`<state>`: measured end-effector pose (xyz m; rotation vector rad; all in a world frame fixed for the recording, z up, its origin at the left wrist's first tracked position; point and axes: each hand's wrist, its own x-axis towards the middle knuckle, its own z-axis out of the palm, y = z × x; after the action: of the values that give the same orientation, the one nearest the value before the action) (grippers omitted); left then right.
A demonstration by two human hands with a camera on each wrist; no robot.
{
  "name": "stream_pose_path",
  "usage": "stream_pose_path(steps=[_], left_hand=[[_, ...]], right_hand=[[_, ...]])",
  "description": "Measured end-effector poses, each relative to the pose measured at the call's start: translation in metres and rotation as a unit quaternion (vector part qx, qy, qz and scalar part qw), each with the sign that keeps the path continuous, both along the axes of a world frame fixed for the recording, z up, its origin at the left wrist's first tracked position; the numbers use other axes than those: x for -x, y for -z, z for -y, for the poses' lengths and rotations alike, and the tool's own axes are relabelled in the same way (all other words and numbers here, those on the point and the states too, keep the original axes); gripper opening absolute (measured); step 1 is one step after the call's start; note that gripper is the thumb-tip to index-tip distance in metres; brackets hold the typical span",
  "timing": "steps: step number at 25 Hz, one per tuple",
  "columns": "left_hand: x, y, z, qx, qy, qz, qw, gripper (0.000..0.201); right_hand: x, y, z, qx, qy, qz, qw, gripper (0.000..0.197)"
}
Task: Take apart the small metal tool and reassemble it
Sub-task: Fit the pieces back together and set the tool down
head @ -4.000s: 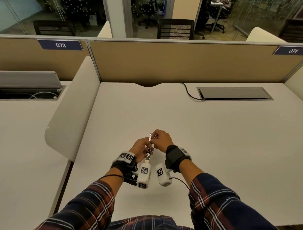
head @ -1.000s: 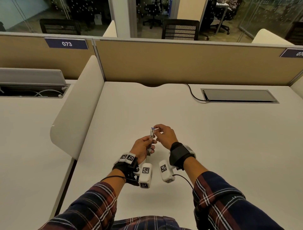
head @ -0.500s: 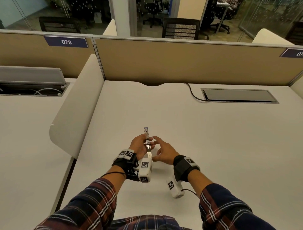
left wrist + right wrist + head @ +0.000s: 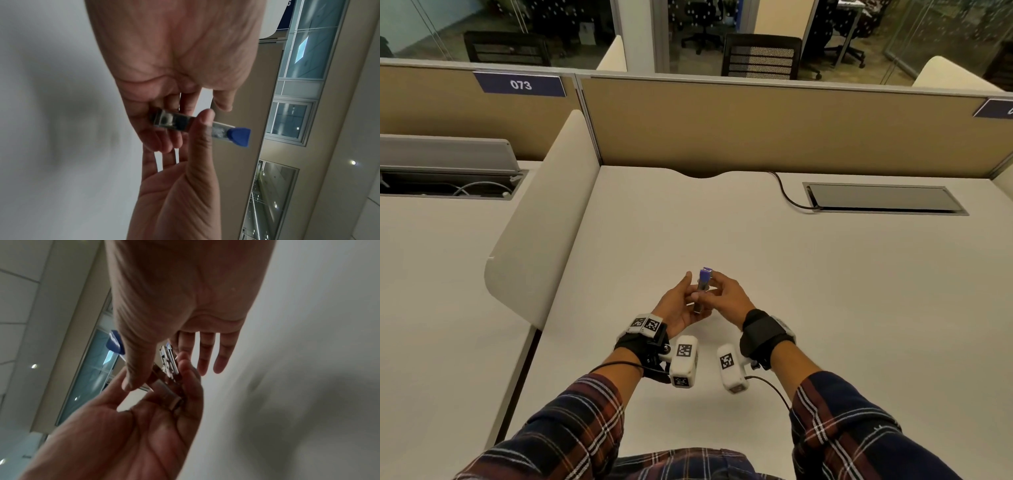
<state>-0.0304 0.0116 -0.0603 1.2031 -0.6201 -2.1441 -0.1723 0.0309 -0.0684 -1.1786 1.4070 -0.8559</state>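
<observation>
Head view: both hands are pinching the small metal tool [image 4: 702,291] between them above the surface [image 4: 825,291], its blue-capped long axis pointing away, left hand [image 4: 681,305] and right hand [image 4: 726,301] equally near.

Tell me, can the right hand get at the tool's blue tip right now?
Probably yes: the blue tip sticks out uncovered, and the right hand pinches the small metal tool just below it.

The counter [image 4: 825,308] was a pale, off-white slab set against a tan partition [image 4: 756,126]. A dark rectangular hatch [image 4: 883,198] sat flush in its far right part, and a black cable [image 4: 787,195] ran along the surface from the partition to the hatch's left end.
</observation>
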Motion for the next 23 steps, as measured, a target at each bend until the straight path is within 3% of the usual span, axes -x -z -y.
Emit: stream_pose_path(steps=[6, 11, 17, 23], left_hand=[[-0.003, 0.007, 0.001, 0.043, 0.035, 0.032, 0.998, 0.046], [-0.005, 0.014, 0.003, 0.046, 0.041, 0.037, 0.997, 0.050], [0.000, 0.030, 0.007, 0.030, 0.004, 0.103, 0.994, 0.049], [-0.003, 0.030, 0.010, 0.013, 0.009, 0.085, 0.996, 0.064]], right_hand=[[-0.004, -0.001, 0.003, -0.024, 0.024, 0.021, 0.999, 0.046], [-0.010, -0.002, 0.005, -0.022, 0.063, -0.062, 0.996, 0.031], [-0.020, -0.003, 0.006, -0.022, 0.055, -0.187, 0.981, 0.026], [-0.026, -0.006, 0.011, -0.033, 0.051, -0.229, 0.972, 0.031]])
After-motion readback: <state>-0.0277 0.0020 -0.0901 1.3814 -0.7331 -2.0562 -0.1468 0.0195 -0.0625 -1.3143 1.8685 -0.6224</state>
